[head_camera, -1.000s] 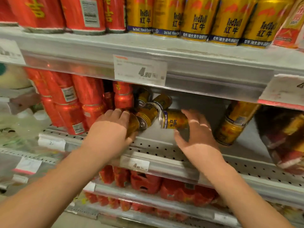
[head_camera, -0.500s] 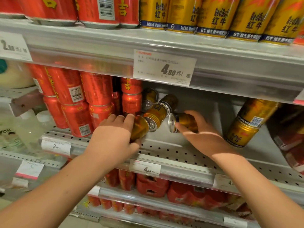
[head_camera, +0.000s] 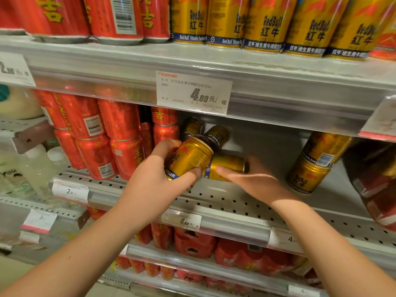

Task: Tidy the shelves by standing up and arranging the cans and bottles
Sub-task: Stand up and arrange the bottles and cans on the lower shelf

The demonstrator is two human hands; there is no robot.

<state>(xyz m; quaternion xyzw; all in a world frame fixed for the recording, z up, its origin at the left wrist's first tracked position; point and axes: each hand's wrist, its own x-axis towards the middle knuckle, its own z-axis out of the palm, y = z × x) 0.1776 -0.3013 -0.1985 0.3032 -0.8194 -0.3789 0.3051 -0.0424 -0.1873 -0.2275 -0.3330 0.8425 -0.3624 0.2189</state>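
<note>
One tilted can (head_camera: 189, 156) is being gripped by the left hand (head_camera: 154, 181) above the shelf (head_camera: 235, 202). Just beside it, the right hand (head_camera: 252, 179) is curling round a sideways can (head_camera: 227, 167). Toppled cans (head_camera: 217, 135) are lying behind, and red cans (head_camera: 120, 125) are standing to the left.

We lose the tops of the upper red cans (head_camera: 57, 16) and the upper gold cans (head_camera: 270, 22) to the top edge. Our left hand (head_camera: 154, 179) covers the lower end of the tilted gold can (head_camera: 190, 157), and our right hand (head_camera: 255, 181) hides the far end of the lying gold can (head_camera: 227, 168). The rear gold cans (head_camera: 216, 135) show only in part behind these. We cannot read the small print on the price tag (head_camera: 194, 92). The dark packet (head_camera: 375, 181) is blurred and runs off the right edge.
</note>
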